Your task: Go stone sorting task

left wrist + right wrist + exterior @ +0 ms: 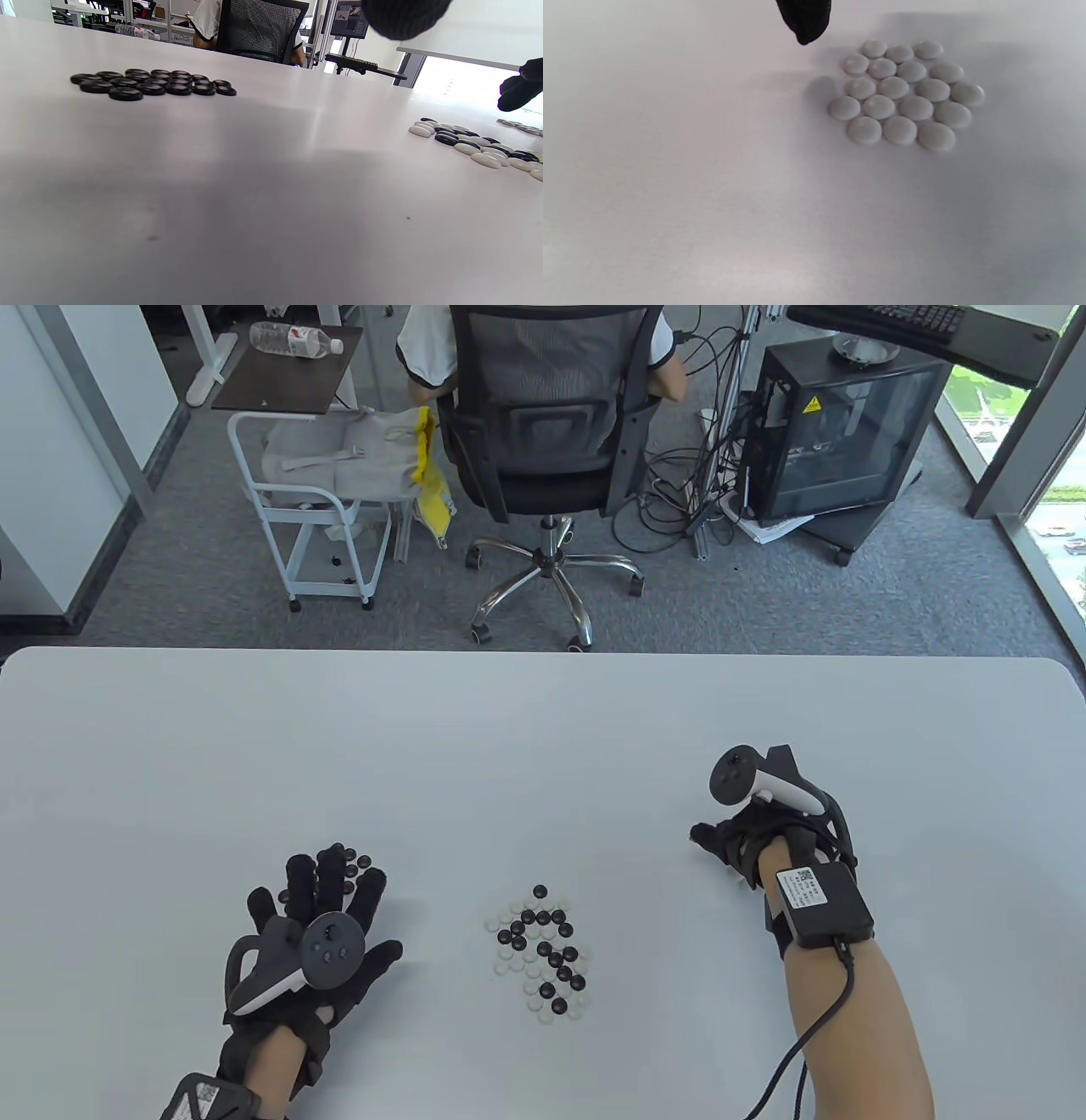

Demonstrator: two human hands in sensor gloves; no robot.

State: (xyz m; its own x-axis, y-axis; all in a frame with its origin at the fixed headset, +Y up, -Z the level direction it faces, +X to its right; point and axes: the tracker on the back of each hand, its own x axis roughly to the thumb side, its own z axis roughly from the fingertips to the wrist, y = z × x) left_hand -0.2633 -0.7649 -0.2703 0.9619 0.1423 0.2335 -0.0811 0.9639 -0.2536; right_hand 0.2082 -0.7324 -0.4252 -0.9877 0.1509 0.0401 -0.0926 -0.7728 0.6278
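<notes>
A mixed pile of black and white Go stones lies at the table's near centre; it also shows in the left wrist view. My left hand lies with fingers spread over a group of black stones, which the left wrist view shows as a flat cluster. My right hand hovers to the right with fingers curled down, hiding what lies under it. The right wrist view shows a tidy cluster of white stones beside one gloved fingertip, which holds nothing.
The white table stretches bare behind the hands to its far edge. Beyond it stand an office chair with a seated person, a white cart and a computer case.
</notes>
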